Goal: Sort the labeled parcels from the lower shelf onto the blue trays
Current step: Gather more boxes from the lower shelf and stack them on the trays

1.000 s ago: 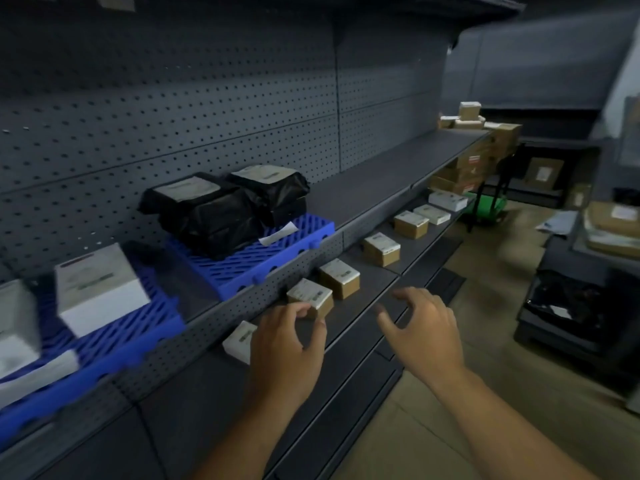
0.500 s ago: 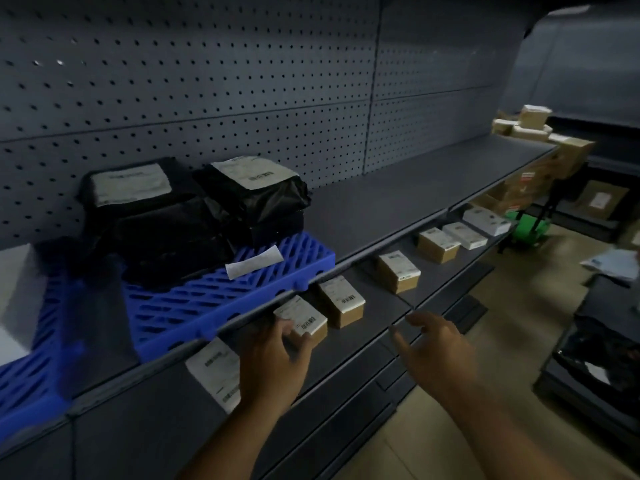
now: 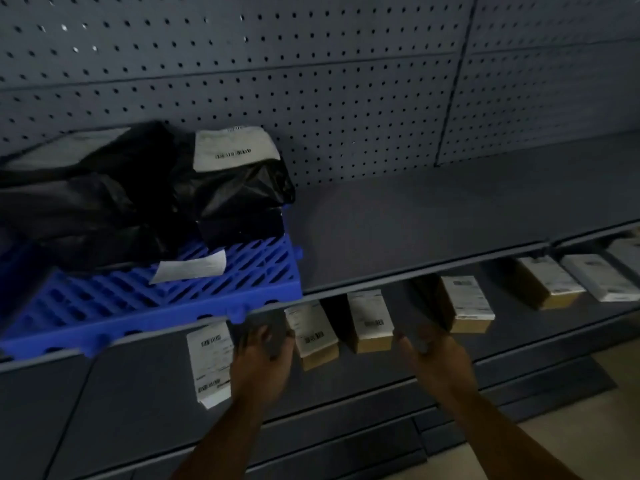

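Head view shows your hands have dropped under the blue tray [image 3: 156, 299] to the lower shelf [image 3: 346, 382]: left hand [image 3: 261, 365], half-curled, touches a small box [image 3: 313, 336], right hand [image 3: 434, 358] open, empty, so pickup is starting.

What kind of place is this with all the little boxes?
Probably a parcel sorting or storage room. Grey shelving with a pegboard back holds small boxes with barcode labels, and black mailing bags sit on a blue tray.
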